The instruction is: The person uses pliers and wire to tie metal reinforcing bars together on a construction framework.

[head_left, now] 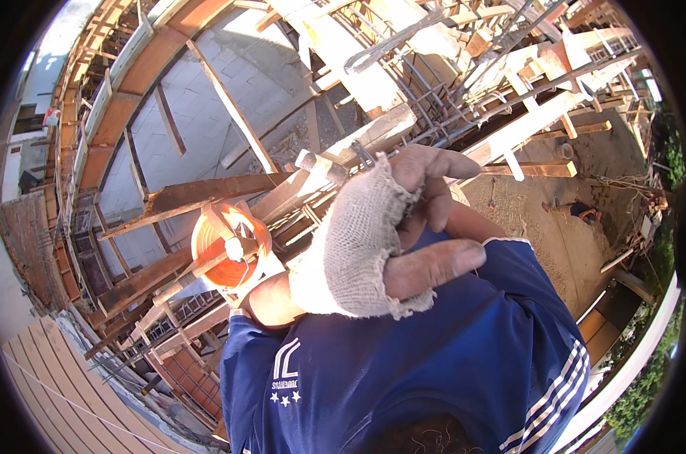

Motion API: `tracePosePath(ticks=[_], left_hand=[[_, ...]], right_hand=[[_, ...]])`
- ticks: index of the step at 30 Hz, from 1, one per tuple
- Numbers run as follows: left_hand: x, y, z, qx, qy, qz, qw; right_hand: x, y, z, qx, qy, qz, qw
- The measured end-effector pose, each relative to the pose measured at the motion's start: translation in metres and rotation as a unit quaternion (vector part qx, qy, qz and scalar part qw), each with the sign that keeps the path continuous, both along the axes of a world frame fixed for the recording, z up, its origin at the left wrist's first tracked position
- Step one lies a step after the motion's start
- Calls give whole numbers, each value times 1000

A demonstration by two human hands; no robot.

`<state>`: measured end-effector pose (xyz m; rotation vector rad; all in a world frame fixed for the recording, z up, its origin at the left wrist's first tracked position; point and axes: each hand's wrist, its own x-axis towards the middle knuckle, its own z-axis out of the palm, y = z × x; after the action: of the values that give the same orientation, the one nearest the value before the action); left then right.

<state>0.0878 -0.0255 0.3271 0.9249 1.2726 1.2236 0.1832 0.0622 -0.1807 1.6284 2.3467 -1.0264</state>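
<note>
The person's left hand (438, 216), in a cream knitted glove (354, 242) with bare fingertips, is raised at the centre, pointing right. Its fingers bend loosely and its thumb stands apart from them, with nothing visible in its grasp. The right forearm (472, 223) runs behind it; the right hand is hidden, so its state cannot be told. Just beyond the left hand is a short, pale, block-shaped piece (322, 166), its material unclear, beside a thick, light-brown timber beam (385, 130). Nearest the viewer is the wearer's navy-blue shirt (403, 363) with white sleeve stripes. To the left, near the left forearm, sits a round orange plastic container (207, 240). Farther left, brown wooden boards (207, 189) cross above a grey block surface (169, 106). At far right lies brown bare ground (544, 227).
</note>
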Motion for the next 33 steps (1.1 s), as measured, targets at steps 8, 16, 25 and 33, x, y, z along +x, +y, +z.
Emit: tracePosePath(ticks=[8, 16, 25, 33], left_hand=[[-64, 27, -99, -11, -406, 316, 858], [-127, 98, -38, 223, -217, 413, 856], [-81, 132, -128, 140, -12, 346, 928], [-106, 36, -220, -56, 102, 386, 915]], right_hand=[[0, 49, 87, -255, 133, 159, 944], [168, 79, 194, -392, 293, -149, 859], [229, 192, 177, -18, 12, -13, 1000], [224, 226, 222, -10, -91, 92, 992]])
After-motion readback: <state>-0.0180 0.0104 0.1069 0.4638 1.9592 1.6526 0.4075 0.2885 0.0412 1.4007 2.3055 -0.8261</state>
